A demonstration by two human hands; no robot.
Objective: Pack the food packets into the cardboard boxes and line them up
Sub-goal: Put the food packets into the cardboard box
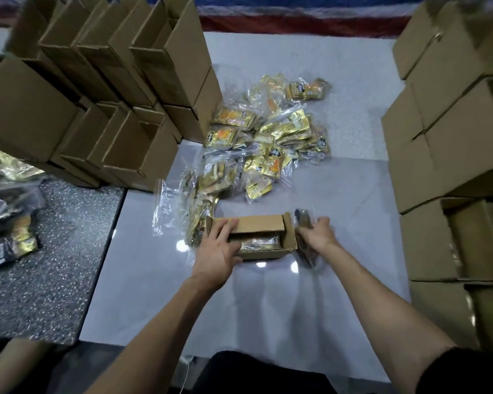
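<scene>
So, head view: the only camera, looking down over both forearms at the counter (339, 308).
Open box: the open box (264, 253) sits mid-counter with its lid flap up at the back; a packet inside (254, 242) already lies flat in it.
Left hand: the left hand (219, 251) lies on the box's left end, fingers straight and spread over the flap, steadying it and clasping nothing.
Right hand: the right hand (318, 234) has its fingers curled round the held packet (302, 218), just beside the box's right end flap; blur hides the print.
Loose packets: the loose packets (268, 137) are heaped beyond the box and trail down to its left end.
Stacks: empty boxes (111, 81) at far left, closed boxes (444, 137) at right.
Step in hand: probably feeding the held packet in.
Doing it well: keep the left hand pressing, since the glossy counter may let the box slide. Clear the end flap, then lay the slippery wrap flat on the packet inside so the lid can close.
</scene>
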